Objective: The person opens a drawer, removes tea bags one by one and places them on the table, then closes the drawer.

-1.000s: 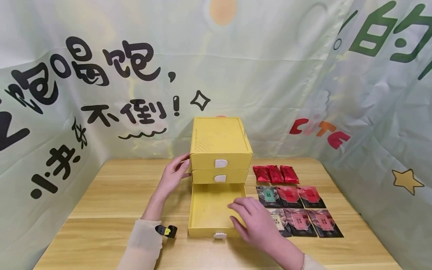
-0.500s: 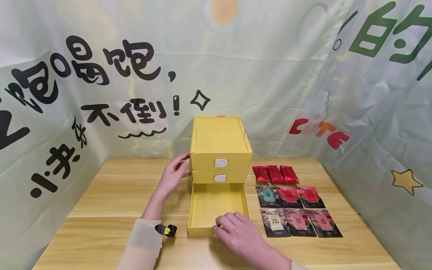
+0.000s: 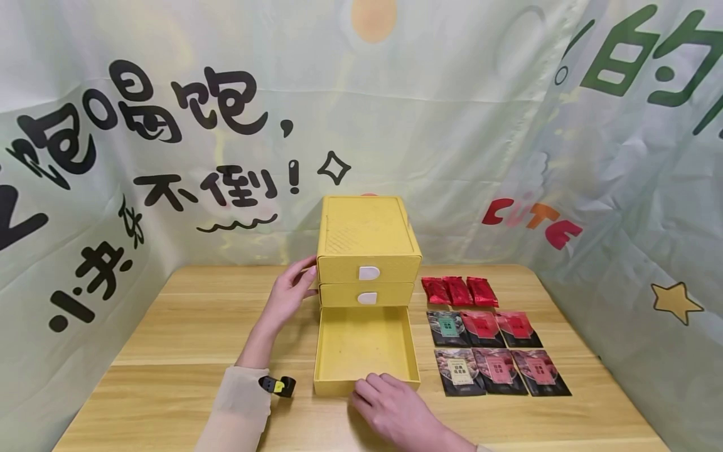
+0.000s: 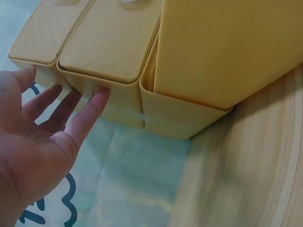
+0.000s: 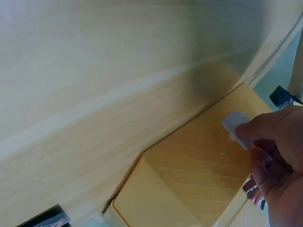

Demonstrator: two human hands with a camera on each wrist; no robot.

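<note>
A yellow plastic drawer unit (image 3: 369, 226) stands at the back middle of the table, its bottom drawer (image 3: 333, 388) pulled far out and bare inside. Its upper two drawers sit closed, each with a white pull tab. My left hand (image 3: 290, 295) rests its extended fingertips on the unit's left side, as the left wrist view also shows. At the front of the bottom drawer is my right hand (image 3: 395, 405). In the right wrist view, its thumb presses the white drawer handle (image 5: 233, 124), with bent fingers behind it at the drawer's edge.
Right of the unit lie three red foil packets (image 3: 459, 291) in a row. Nearer are two rows of dark flat sachets (image 3: 494, 370) with coloured labels. A printed cloth (image 3: 452, 157) hangs behind and beside the wooden table (image 3: 169, 351).
My right hand has moved left and down from over the drawer's right side to its front handle. My left hand stays on the unit's side. The drawer looks unmoved.
</note>
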